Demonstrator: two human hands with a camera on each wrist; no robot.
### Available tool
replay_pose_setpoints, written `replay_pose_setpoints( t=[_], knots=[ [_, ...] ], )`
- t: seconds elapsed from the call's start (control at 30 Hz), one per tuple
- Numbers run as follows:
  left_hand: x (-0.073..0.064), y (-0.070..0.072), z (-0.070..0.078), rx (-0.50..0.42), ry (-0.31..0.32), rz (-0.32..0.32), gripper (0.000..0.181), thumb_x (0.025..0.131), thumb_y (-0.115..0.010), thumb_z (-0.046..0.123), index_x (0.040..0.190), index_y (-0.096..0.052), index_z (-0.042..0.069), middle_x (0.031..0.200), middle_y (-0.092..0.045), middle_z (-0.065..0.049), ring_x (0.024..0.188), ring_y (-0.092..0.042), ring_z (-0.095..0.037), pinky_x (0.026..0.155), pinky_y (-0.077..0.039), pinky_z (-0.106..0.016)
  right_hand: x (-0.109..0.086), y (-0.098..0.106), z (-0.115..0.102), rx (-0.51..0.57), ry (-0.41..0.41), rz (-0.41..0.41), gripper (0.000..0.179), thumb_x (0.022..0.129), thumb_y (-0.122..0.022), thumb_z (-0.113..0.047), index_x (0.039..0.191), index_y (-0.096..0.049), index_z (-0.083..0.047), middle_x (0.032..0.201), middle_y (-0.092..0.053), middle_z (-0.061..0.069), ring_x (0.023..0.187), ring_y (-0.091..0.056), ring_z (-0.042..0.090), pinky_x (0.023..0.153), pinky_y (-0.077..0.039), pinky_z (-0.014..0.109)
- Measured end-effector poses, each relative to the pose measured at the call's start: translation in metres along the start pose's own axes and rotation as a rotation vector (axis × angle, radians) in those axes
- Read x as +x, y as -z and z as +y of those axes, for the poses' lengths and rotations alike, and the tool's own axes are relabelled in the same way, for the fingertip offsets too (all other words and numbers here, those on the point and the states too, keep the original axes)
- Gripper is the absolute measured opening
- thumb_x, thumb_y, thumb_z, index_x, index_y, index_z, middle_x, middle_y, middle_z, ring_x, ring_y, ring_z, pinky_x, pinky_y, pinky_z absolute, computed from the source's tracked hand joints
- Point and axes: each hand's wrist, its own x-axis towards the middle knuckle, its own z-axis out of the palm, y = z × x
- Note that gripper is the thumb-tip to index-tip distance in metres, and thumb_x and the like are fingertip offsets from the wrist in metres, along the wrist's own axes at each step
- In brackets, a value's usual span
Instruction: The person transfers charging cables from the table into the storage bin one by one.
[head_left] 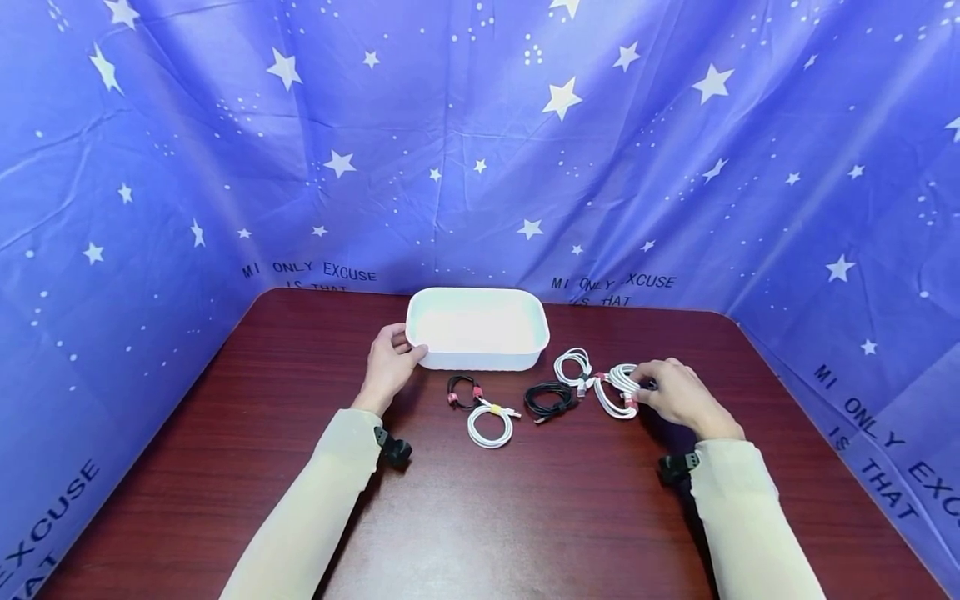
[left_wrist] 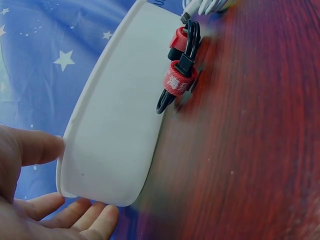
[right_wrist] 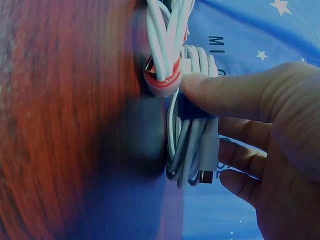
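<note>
At the far middle of the table stands a white plastic tub (head_left: 480, 362). My left hand (head_left: 388, 362) grips its left end, thumb at the rim and the other fingers against the outer wall. On the right, my right hand (head_left: 684, 396) pinches a coiled white USB cable (right_wrist: 192, 145) by its dark strap, thumb on the near side and fingers behind. Right beside that coil, a second white cable (right_wrist: 172, 30) bound with a red strap (right_wrist: 165, 86) overlaps it in the right wrist view.
Before the tub lie a small black cable (head_left: 457, 380) with red ties, a white cable (head_left: 490, 444) with a yellow tie, a coiled black cable (head_left: 550, 408) and another white cable (head_left: 558, 367). A blue star-printed curtain (head_left: 450, 167) surrounds the table.
</note>
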Motion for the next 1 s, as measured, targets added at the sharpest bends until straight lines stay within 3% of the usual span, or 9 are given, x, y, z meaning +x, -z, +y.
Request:
replay_pose_setpoints(
  t=[0.37,1.0],
  knots=[
    [-0.0006,0.0076,-0.0012,0.005,0.006,0.000,0.056,0.086,-0.068,0.008,0.135,-0.043,-0.001,0.126,-0.053,-0.021,0.116,-0.056,-0.031,0.094,-0.048,-0.038,0.0054,-0.0025,-0.0027,0.001,-0.008,-0.004,0.018,0.074,-0.075,-0.009,0.092,-0.072,-0.009,0.091,-0.070,0.007,0.087,-0.058,0.034,0.078,-0.043,0.052],
    [0.0007,0.0017,-0.0010,0.004,0.015,-0.019,0.056,0.086,-0.068,0.011,0.135,-0.042,0.001,0.126,-0.053,-0.020,0.116,-0.056,-0.030,0.094,-0.048,-0.038,0.0024,0.0013,-0.0009,-0.030,-0.022,0.023,0.020,0.074,-0.075,-0.008,0.094,-0.072,-0.008,0.095,-0.070,0.010,0.088,-0.059,0.034,0.078,-0.043,0.052]
  ],
)
